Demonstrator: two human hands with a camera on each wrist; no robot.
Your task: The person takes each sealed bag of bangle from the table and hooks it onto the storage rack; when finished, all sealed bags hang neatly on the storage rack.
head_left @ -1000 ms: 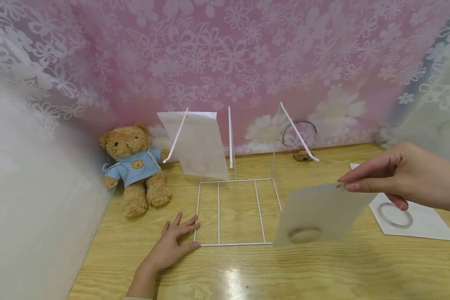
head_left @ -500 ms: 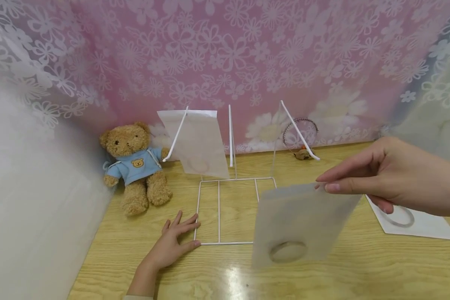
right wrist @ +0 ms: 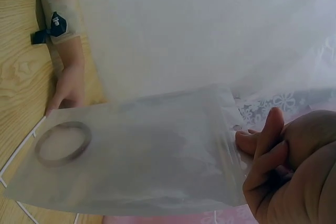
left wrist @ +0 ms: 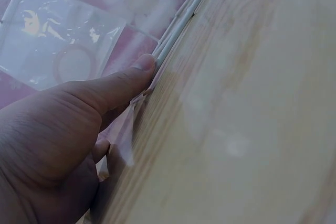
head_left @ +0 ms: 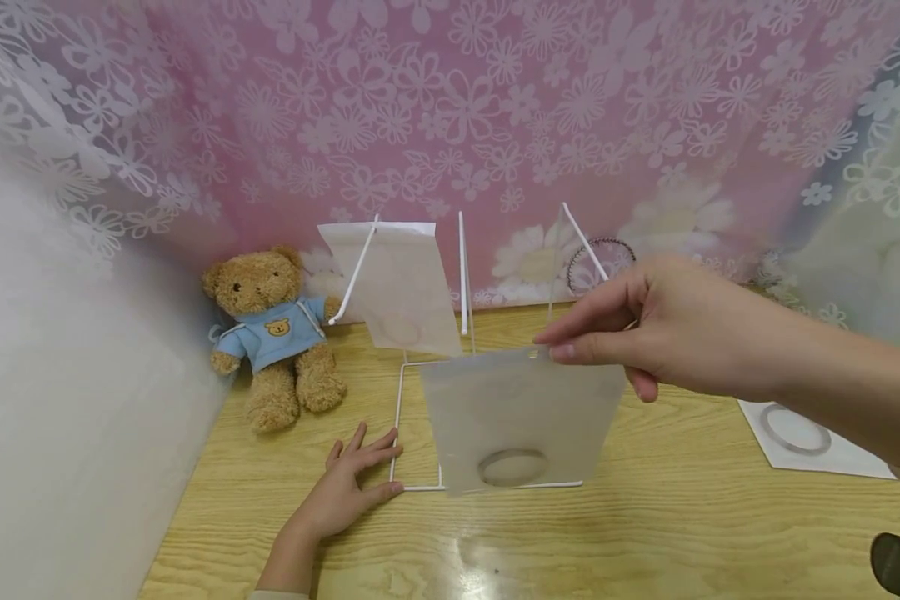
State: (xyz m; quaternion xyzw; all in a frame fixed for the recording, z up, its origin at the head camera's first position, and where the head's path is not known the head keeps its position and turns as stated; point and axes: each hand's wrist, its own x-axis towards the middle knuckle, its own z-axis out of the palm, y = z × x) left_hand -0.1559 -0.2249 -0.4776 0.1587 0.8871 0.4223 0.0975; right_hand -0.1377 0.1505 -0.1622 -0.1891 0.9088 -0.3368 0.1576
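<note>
My right hand (head_left: 667,329) pinches the top edge of a translucent zip bag (head_left: 525,408) between thumb and fingers. A bangle (head_left: 513,467) lies at the bottom of that bag, which hangs over the base of a white wire display rack (head_left: 399,400). In the right wrist view, the bag's zip strip runs beside my fingertips (right wrist: 247,142). My left hand (head_left: 348,483) has its fingers spread against the left side of the rack's base, thumb at the front corner. The left wrist view shows the thumb (left wrist: 142,64) resting on the wire. Another bag (head_left: 397,287) hangs on the rack's left prong.
A teddy bear (head_left: 273,333) in a blue hoodie sits left of the rack. At the right, a white bag (head_left: 783,458) holding a ring-shaped bangle lies on the wooden table (head_left: 645,542). Behind the right prong stands a beaded loop (head_left: 622,244). A floral curtain (head_left: 450,108) closes off the back.
My right hand has carried the bag leftward from the right side to in front of the rack, covering part of its base. The left hand has stayed at the rack's left side.
</note>
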